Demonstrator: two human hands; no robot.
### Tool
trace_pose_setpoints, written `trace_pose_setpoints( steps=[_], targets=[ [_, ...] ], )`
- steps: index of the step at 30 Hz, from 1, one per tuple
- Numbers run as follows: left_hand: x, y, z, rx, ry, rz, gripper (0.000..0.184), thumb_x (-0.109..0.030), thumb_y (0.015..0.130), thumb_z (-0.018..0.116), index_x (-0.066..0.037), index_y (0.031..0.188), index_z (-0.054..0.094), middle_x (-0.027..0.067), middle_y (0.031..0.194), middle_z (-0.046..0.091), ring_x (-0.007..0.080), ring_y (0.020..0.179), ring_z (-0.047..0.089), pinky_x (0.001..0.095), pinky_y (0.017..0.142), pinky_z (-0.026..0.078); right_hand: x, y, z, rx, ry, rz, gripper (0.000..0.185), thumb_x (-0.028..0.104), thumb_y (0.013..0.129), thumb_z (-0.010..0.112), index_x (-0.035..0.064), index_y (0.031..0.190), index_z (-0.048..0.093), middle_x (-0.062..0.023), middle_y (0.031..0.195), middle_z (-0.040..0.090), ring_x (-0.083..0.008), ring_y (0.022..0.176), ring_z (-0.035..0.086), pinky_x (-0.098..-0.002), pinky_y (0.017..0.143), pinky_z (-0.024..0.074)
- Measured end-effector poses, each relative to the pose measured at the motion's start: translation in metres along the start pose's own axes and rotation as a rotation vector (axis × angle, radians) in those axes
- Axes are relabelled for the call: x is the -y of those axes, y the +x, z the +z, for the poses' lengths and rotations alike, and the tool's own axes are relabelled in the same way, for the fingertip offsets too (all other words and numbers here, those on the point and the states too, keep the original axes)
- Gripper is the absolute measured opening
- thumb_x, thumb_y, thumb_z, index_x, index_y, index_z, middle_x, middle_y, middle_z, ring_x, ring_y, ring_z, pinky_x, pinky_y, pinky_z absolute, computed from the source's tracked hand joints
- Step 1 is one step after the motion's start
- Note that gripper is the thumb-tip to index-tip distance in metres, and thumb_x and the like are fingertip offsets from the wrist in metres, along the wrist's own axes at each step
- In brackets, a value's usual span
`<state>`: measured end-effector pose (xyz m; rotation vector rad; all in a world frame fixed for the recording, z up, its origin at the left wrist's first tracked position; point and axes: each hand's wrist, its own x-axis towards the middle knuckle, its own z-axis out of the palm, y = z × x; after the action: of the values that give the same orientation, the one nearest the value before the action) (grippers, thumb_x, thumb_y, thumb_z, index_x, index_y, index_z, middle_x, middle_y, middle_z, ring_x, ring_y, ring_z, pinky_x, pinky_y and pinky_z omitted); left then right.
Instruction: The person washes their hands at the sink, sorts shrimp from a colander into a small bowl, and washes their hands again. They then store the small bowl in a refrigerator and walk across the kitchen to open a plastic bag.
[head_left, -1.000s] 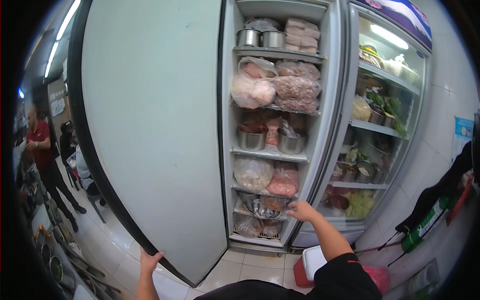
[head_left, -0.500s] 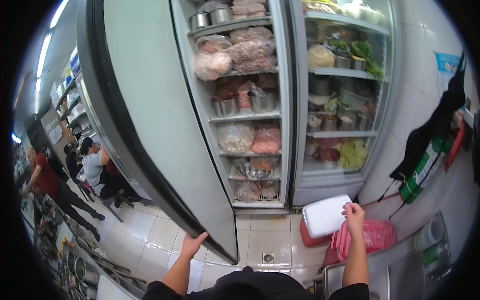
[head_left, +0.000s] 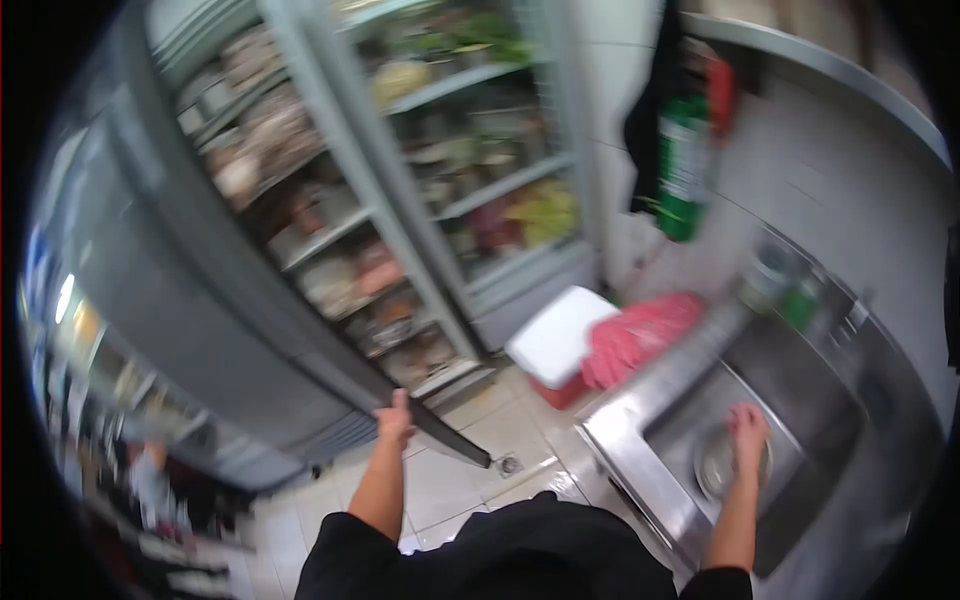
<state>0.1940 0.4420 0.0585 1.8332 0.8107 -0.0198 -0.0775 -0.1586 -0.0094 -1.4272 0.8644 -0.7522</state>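
Observation:
My left hand grips the lower free edge of the grey refrigerator door, thumb pointing up. The door stands partly open, and bagged food and metal pots show blurred on the shelves behind it. My right hand is over the steel sink with its fingers curled together. Below that hand, a round bowl sits in the basin, partly covered by it. Whether the fingers touch the bowl or hold something small I cannot make out.
A glass-door refrigerator stands beside the open one. In front of it is a red box with a white lid, next to a pink plastic bag or basket. A clear container stands behind the sink. A person is blurred at lower left.
The view has swung right towards the sink. The door has turned further towards closed, showing its outer face. My right hand has moved from beside the white lid to above the bowl.

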Motion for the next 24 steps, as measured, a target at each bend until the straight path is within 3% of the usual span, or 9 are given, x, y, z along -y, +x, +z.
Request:
trace_pose_setpoints(
  steps=[3, 7, 8, 11, 14, 15, 17, 22, 24],
  targets=[
    [-0.024, 0.049, 0.032, 0.209, 0.0, 0.026, 0.081, -0.062, 0.089, 0.055, 0.002, 0.136, 0.04, 0.0186, 0.134, 0.049, 0.0366, 0.115, 0.052, 0.0511, 0.078, 0.055, 0.002, -0.017, -0.042, -0.046, 0.007, 0.056, 0.021, 0.019, 0.095, 0.06, 0.0016, 0.104, 0.066, -0.0065, 0.092, 0.069, -0.0124, 0.073, 0.063, -0.0258, 0.067, 0.0527],
    [-0.065, 0.073, 0.08, 0.139, 0.113, 0.001, 0.099, -0.068, 0.084, 0.057, 0.007, 0.141, 0.028, 0.027, 0.137, 0.045, 0.0463, 0.107, 0.056, 0.0572, 0.081, 0.05, 0.005, -0.026, -0.065, -0.067, -0.101, 0.171, 0.022, 0.019, 0.094, 0.062, 0.0011, 0.105, 0.066, -0.0061, 0.092, 0.069, -0.0125, 0.076, 0.065, -0.0248, 0.064, 0.0505],
    [-0.086, 0.055, 0.106, -0.048, 0.23, 0.046, 0.097, -0.066, 0.085, 0.057, 0.008, 0.141, 0.027, 0.0279, 0.138, 0.043, 0.0447, 0.11, 0.055, 0.0548, 0.087, 0.049, 0.002, -0.023, -0.066, -0.051, -0.155, 0.205, 0.022, 0.02, 0.093, 0.062, 0.0012, 0.105, 0.066, -0.006, 0.092, 0.068, -0.0126, 0.077, 0.065, -0.0252, 0.064, 0.0504],
    [-0.116, -0.032, 0.198, 0.47, 0.16, 1.061, 0.063, -0.029, 0.098, 0.055, 0.005, 0.144, 0.029, 0.0275, 0.141, 0.043, 0.0324, 0.12, 0.054, 0.0395, 0.099, 0.045, -0.04, 0.009, -0.078, -0.072, -0.215, 0.232, 0.032, 0.031, 0.087, 0.07, 0.002, 0.101, 0.07, -0.0078, 0.085, 0.07, -0.0139, 0.072, 0.065, -0.0302, 0.068, 0.0506],
    [-0.134, -0.181, 0.297, 1.047, 0.411, 1.084, 0.043, -0.018, 0.096, 0.056, 0.003, 0.133, 0.05, 0.0184, 0.132, 0.057, 0.0282, 0.125, 0.052, 0.0362, 0.105, 0.04, -0.033, 0.037, -0.093, -0.03, -0.39, 0.338, 0.031, 0.029, 0.089, 0.069, 0.0017, 0.103, 0.067, -0.0033, 0.086, 0.065, -0.0105, 0.07, 0.058, -0.0253, 0.059, 0.0474],
    [-0.123, -0.221, 0.336, 1.264, 0.474, 1.318, 0.047, -0.02, 0.094, 0.059, 0.002, 0.134, 0.048, 0.0204, 0.135, 0.054, 0.0333, 0.127, 0.051, 0.0387, 0.106, 0.04, -0.022, 0.045, -0.099, -0.075, -0.338, 0.393, 0.03, 0.029, 0.089, 0.069, 0.0018, 0.102, 0.067, -0.0026, 0.084, 0.064, -0.0099, 0.069, 0.057, -0.0254, 0.058, 0.0468],
    [-0.092, -0.301, 0.412, 1.405, 0.528, 1.853, 0.052, -0.027, 0.093, 0.058, 0.001, 0.135, 0.046, 0.0222, 0.143, 0.045, 0.0398, 0.136, 0.037, 0.0464, 0.111, 0.032, -0.005, 0.063, -0.106, -0.213, -0.202, 0.451, 0.03, 0.029, 0.089, 0.069, 0.0019, 0.102, 0.067, -0.0017, 0.081, 0.062, -0.0089, 0.067, 0.054, -0.0252, 0.058, 0.0458],
    [-0.031, -0.479, 0.561, 1.204, 0.534, 2.404, 0.061, -0.028, 0.091, 0.057, -0.002, 0.143, 0.039, 0.0148, 0.155, 0.028, 0.0321, 0.144, 0.025, 0.059, 0.115, 0.014, 0.018, 0.098, -0.13, -0.594, -0.148, 0.323, 0.03, 0.026, 0.088, 0.071, 0.001, 0.103, 0.068, -0.0036, 0.083, 0.064, -0.0101, 0.072, 0.056, -0.0264, 0.064, 0.0474],
    [-0.037, -0.541, 0.59, 1.173, 0.643, 2.545, 0.064, -0.032, 0.092, 0.055, -0.005, 0.147, 0.034, 0.0115, 0.158, 0.024, 0.0298, 0.146, 0.019, 0.0604, 0.116, 0.009, 0.021, 0.105, -0.137, -0.614, -0.209, 0.235, 0.029, 0.024, 0.089, 0.068, 0.0004, 0.106, 0.07, -0.0089, 0.102, 0.07, -0.0163, 0.092, 0.061, -0.0308, 0.082, 0.0486]
  ],
)
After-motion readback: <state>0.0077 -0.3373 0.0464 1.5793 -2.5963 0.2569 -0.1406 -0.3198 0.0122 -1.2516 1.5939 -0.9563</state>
